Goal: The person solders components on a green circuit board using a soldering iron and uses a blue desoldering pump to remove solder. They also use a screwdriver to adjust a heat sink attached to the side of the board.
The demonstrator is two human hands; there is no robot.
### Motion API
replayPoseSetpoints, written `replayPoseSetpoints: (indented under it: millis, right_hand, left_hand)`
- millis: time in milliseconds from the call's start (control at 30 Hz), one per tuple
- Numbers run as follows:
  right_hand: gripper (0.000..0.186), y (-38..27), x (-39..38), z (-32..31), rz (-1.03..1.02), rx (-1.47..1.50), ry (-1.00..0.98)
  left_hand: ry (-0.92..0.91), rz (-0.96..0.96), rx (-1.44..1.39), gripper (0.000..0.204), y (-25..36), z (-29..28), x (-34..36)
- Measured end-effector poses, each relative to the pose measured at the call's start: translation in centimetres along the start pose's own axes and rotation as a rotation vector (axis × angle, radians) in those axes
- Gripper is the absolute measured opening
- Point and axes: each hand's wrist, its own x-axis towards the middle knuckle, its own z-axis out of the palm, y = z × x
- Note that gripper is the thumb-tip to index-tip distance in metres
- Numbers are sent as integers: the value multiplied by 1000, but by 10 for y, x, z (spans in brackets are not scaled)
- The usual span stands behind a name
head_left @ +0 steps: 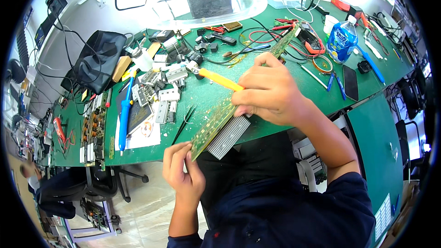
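Note:
A long green circuit board is held tilted above the near edge of the bench, its lower end toward me. A ribbed metal heat sink shows along its underside. My left hand is closed, pinching the board's lower corner between thumb and fingers. My right hand is closed round a yellow-handled tool and lies against the board's middle. The tool's pale, small head points left; its kind cannot be made out. Black tweezers lie on the bench just left of the board.
Metal connector parts are heaped left of centre, beside a blue desoldering pump. More boards stand at the left. Rightward are a multimeter with leads, a blue bottle, a phone and pens. A chair stands below left.

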Motion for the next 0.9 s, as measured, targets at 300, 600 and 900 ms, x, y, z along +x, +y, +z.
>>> replayPoseSetpoints:
  millis: [300, 600, 900]
  right_hand:
    - [20, -19, 18, 5, 31, 39, 78]
    - [11, -20, 24, -2, 32, 58, 161]
    - [14, -52, 29, -13, 84, 178, 188]
  left_hand:
    - [103, -65, -5, 9, 24, -37, 1]
    - [210, -53, -68, 10, 33, -36, 13]
    - [499, 167, -335, 13, 43, -25, 14]
